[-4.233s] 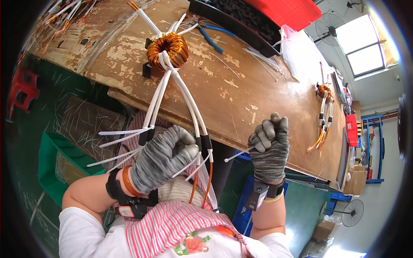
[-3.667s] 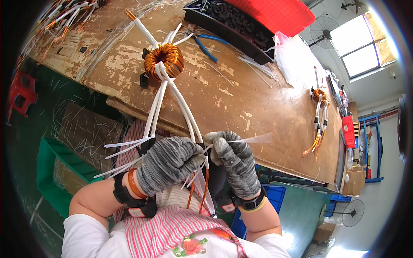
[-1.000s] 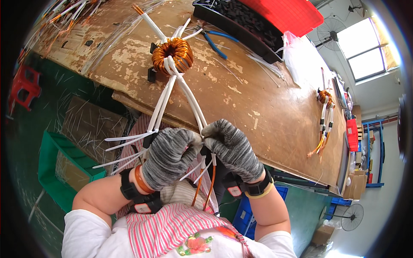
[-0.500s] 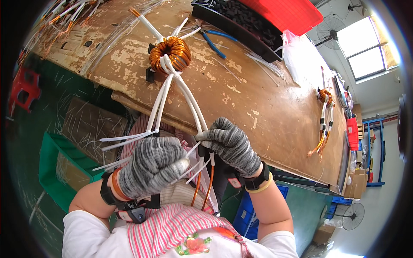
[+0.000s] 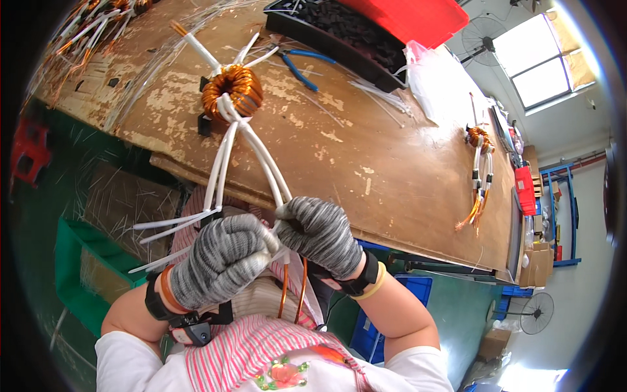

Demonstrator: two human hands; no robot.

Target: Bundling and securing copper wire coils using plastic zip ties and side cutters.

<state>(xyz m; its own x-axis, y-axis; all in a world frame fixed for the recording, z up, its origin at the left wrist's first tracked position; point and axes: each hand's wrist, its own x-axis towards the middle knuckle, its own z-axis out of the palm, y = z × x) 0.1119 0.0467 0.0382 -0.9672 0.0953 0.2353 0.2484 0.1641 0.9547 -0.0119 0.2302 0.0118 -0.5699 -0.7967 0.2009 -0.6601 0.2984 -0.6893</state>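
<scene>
A copper-wound ring coil (image 5: pixel 251 98) lies on the table, its white-sleeved leads (image 5: pixel 264 163) running over the near edge toward me. My right hand (image 5: pixel 319 234), in a grey knitted glove, is closed around the right pair of leads. Beside it my left hand (image 5: pixel 225 257), gloved alike, is closed in a pinch on a thin white cable tie, mostly hidden between the hands. Bare copper ends (image 5: pixel 302 291) hang below my fingers. Around the left pair of leads, white cable ties (image 5: pixel 171 221) stick out to the left.
Beyond the coil lie blue-handled pliers (image 5: pixel 299 70) and a black tray (image 5: pixel 339 42) of small black pieces. A red bin (image 5: pixel 418 16) stands behind. Another coil (image 5: pixel 480 138) rests at the right, more at the far left. A green crate (image 5: pixel 68 261) is below left.
The view has shifted, so the table and coil appear farther left. My hands have come closer together, and the tie and black piece between them are now largely covered.
</scene>
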